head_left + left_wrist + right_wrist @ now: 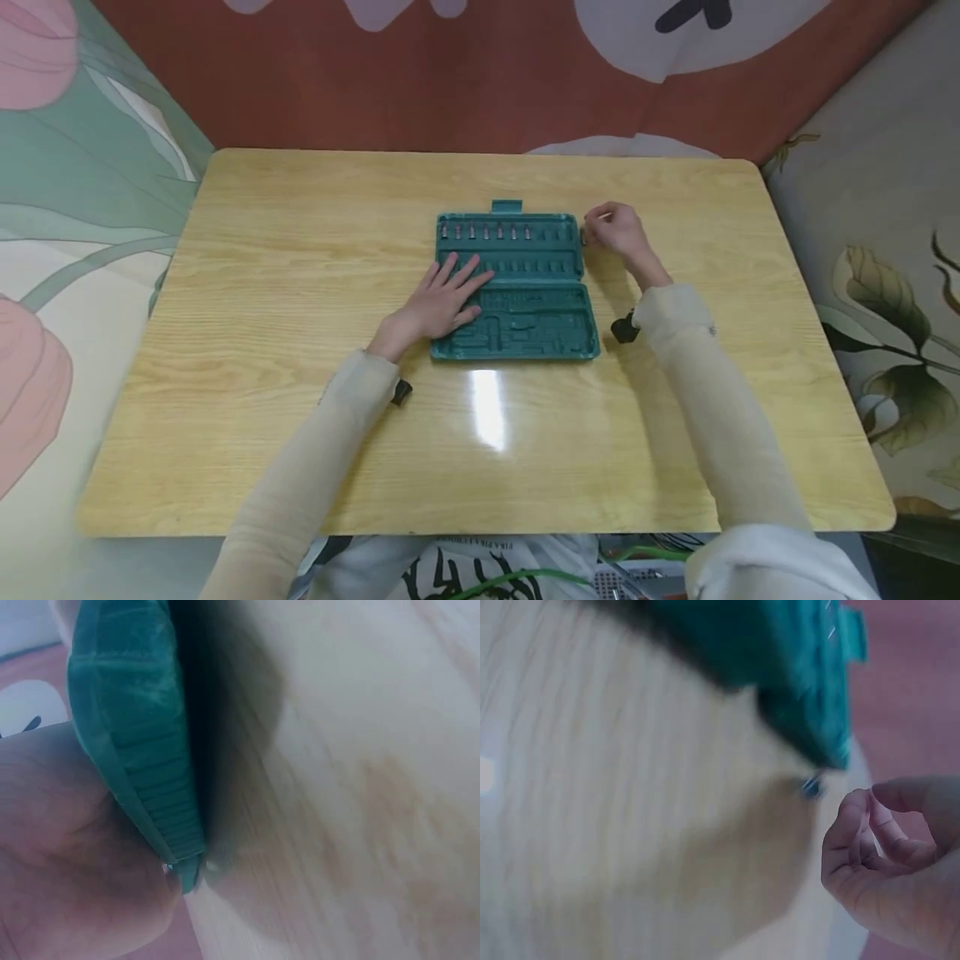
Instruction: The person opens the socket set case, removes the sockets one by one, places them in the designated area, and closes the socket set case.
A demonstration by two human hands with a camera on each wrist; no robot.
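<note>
Flat and spread, the left hand point(448, 297) presses on the open green case point(513, 287) at mid-table point(262, 333). Just beside the case's far right corner, the right hand point(617, 231) hovers, fingers curled; whether it pinches anything is unclear.

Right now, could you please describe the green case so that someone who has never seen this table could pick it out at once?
On the pale wooden table, look near the middle, between the person's two hands. The green case lies open and flat there, with the left hand resting straight-fingered on its left part. It is the only teal plastic thing on the table, with rows of small metal bits along its far half and moulded recesses in its near half.
</note>
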